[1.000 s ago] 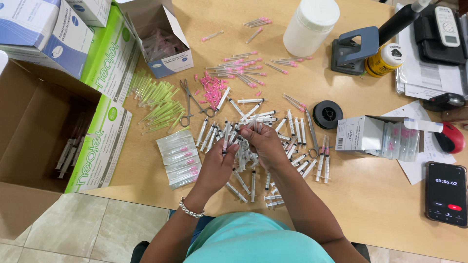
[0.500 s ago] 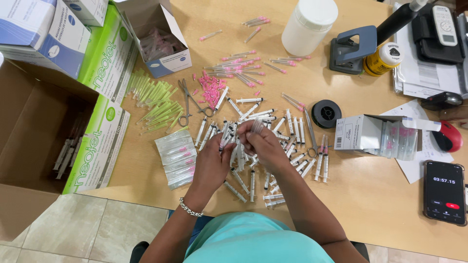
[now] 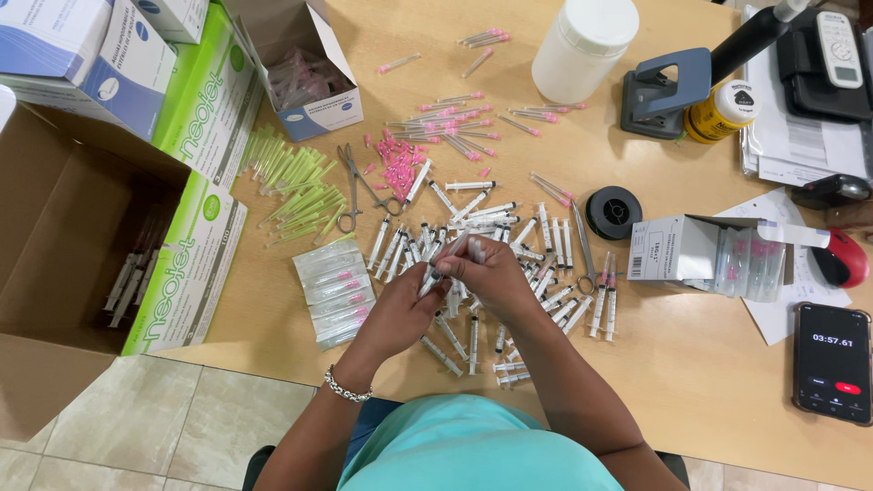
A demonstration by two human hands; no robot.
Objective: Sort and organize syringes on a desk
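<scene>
My left hand (image 3: 400, 309) and my right hand (image 3: 486, 273) meet over a scatter of clear plastic syringes (image 3: 546, 273) on the wooden table (image 3: 691, 364). Together they hold one syringe (image 3: 447, 255), which slants up to the right between the fingers. A beaded bracelet (image 3: 348, 388) circles my left wrist. Pink needle caps (image 3: 397, 165) lie in a heap just beyond the syringes. Pale green capped needles (image 3: 296, 186) lie to the left of them. A stack of sealed needle packets (image 3: 335, 286) rests beside my left hand.
Scissors (image 3: 356, 186) and forceps (image 3: 582, 245) lie among the parts. A white jar (image 3: 582, 41), hole punch (image 3: 668, 91), tape roll (image 3: 613, 212), small open carton (image 3: 705, 250) and phone timer (image 3: 831, 362) stand right. Boxes (image 3: 195, 182) and a brown carton (image 3: 64, 236) are left.
Both hands stay together over the syringe pile. The held syringe has tilted and risen slightly between the fingers. The phone's timer has counted on.
</scene>
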